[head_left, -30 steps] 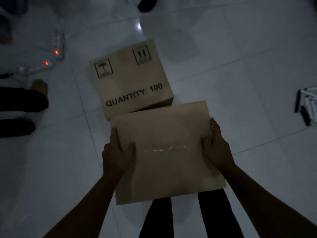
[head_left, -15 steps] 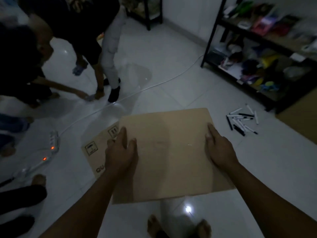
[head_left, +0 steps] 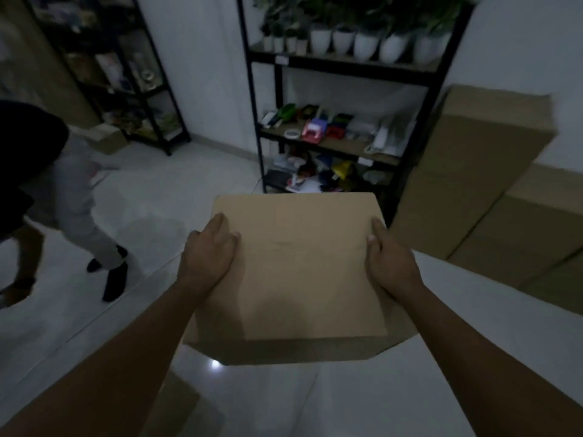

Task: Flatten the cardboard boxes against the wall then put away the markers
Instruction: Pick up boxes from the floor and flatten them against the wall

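While both bare forearms reach forward from the bottom edge of the view, the left hand (head_left: 209,250) and the right hand (head_left: 389,258) clasp a closed cardboard box (head_left: 299,272) by its two sides, fingers laid over the top face and thumbs out of sight behind the side walls. The box is held off the floor (head_left: 362,402) at the centre of the view, its plain brown top facing the camera and its near face in shadow. Directly below it, at 6 o'clock, a small bright reflection shines on the glossy white tiles.

At 9 o'clock from the box a second person (head_left: 63,197) in grey trousers and dark shoes stands blurred on the tiles. At 3 o'clock, near the box but apart from it, a stack of larger cardboard boxes (head_left: 485,181) stands against the white wall (head_left: 517,48). At 12 o'clock, beyond the held box, a black metal shelf unit (head_left: 339,66) stands against that wall: a row of white plant pots (head_left: 344,41) along its top level, mixed colourful clutter on the two levels beneath. At 10 o'clock, farthest off, another dark shelf unit (head_left: 126,74) holds dim items too murky to identify. No markers can be made out.
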